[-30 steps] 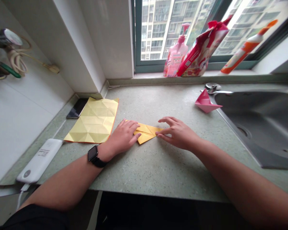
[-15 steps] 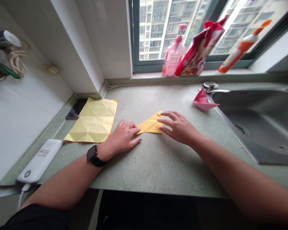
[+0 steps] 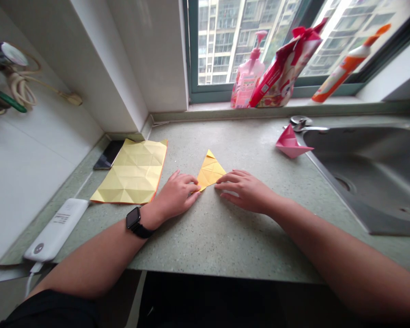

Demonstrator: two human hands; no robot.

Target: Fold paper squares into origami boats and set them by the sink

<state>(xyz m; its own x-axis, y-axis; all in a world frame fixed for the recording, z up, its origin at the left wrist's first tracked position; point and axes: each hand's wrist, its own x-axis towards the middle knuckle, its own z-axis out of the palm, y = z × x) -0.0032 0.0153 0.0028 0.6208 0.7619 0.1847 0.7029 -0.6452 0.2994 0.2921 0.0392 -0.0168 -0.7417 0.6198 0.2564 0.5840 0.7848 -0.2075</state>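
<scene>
A small folded triangle of orange-yellow paper (image 3: 210, 173) lies on the speckled green counter (image 3: 225, 241), its tip pointing away from me. My left hand (image 3: 177, 193) rests flat on the counter, its fingertips at the triangle's lower left corner. My right hand (image 3: 244, 191) lies to the triangle's right, fingers pointing at its lower edge and holding nothing. A black watch (image 3: 135, 222) sits on my left wrist. To the left of my left hand lies a creased pale yellow paper sheet (image 3: 133, 171) with orange edges.
A black phone (image 3: 107, 155) lies partly under the creased sheet, and a white power bank (image 3: 56, 230) lies near the counter's left edge. A pink paper boat (image 3: 289, 145) stands beside a steel sink (image 3: 365, 173). Bottles and a red bag (image 3: 283, 73) line the windowsill.
The folded paper has turned and now points away from me instead of to the right. My right hand has shifted left and closer to my body, and my left hand has barely moved.
</scene>
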